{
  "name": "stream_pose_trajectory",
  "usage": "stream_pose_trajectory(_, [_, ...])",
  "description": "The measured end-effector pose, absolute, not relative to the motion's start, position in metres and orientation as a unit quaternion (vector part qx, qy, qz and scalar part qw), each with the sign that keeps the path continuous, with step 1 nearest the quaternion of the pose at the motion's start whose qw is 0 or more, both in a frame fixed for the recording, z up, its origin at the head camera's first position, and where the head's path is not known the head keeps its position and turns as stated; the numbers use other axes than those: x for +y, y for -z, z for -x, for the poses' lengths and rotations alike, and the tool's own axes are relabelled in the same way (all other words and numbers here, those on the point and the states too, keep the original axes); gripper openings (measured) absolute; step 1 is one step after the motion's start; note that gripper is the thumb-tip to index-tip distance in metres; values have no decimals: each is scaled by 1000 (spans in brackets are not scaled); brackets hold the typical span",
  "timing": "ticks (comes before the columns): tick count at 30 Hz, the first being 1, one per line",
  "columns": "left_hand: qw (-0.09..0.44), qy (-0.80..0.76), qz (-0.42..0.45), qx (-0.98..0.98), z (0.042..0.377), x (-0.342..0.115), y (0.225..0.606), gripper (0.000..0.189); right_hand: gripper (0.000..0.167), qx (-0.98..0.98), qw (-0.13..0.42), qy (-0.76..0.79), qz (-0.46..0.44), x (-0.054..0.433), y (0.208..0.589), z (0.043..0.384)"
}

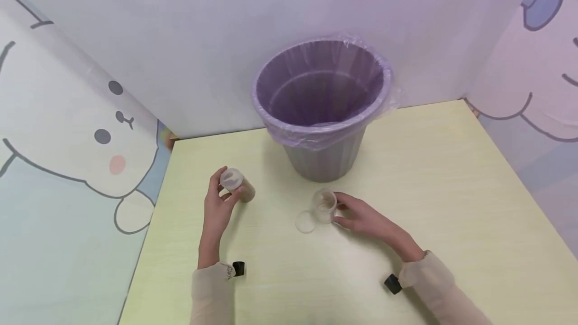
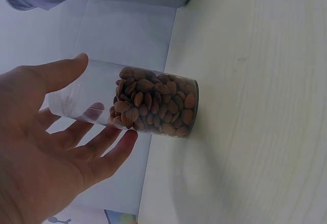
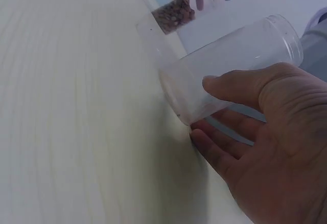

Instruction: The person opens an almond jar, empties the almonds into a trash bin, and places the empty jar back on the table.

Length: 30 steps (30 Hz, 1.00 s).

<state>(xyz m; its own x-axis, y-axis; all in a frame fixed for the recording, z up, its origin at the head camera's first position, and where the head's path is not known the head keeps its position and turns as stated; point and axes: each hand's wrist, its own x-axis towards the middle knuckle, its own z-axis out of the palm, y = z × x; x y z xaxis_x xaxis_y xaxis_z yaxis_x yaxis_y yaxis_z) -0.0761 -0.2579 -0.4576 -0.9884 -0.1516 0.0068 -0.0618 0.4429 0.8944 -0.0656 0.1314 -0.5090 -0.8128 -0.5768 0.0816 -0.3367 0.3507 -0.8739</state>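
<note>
In the head view my left hand (image 1: 219, 207) grips a clear plastic jar (image 1: 247, 192) at the left of the table. The left wrist view shows brown almond-like nuts (image 2: 156, 101) filling its lower part, the thumb on one side and the fingers on the other. My right hand (image 1: 366, 217) holds a second clear jar (image 1: 324, 207) from its right side, thumb and fingers on opposite sides. This jar stands upright with an open mouth and looks empty in the right wrist view. Beside it on the table lies a clear round lid (image 1: 305, 221).
Behind the jars stands a grey bin (image 1: 322, 159) with a purple plastic liner over its rim. The pale wooden table (image 1: 433, 164) meets a light wall at the back. Cartoon-printed panels (image 1: 81, 129) stand along both sides. Small black devices sit at both wrists.
</note>
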Motion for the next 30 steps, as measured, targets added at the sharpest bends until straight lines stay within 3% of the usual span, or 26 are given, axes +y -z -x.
stream_pose_trajectory(20, [-17, 618, -30, -786, 82, -228, 465, 67, 55, 809, 134, 480, 312, 96, 516, 51])
stream_pose_trajectory(24, [-45, 641, -21, -766, 83, -220, 469, 65, 58, 798, 139, 516, 279, 101, 518, 53])
stream_pose_trajectory(30, [-93, 684, 3, -724, 83, -210, 470, 62, 47, 789, 138, 564, 201, 106, 522, 64])
